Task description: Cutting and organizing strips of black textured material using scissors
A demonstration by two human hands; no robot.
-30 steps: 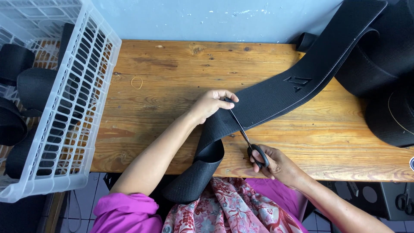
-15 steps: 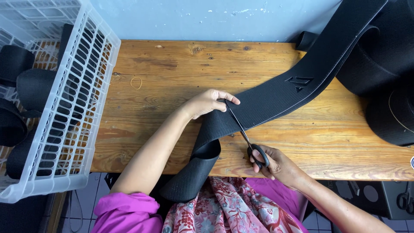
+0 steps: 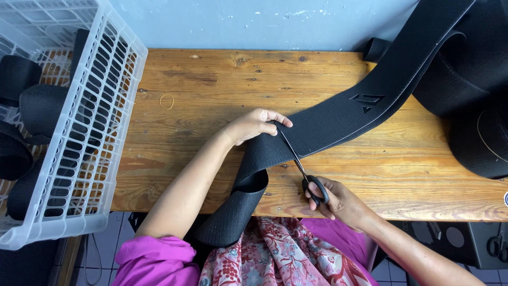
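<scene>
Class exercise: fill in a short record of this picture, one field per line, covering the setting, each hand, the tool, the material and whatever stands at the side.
Setting: wooden table against a pale blue wall
Left hand: presses on the black band's edge
Right hand: fingers through the scissors' handles
Tool: black-handled scissors, blades laid across the band
Material: wide black elastic band, running from the upper right to the table's near edge and hanging over it
Side: white plastic basket on the left, black rolled pieces inside
Small item: rubber band on the table
</scene>
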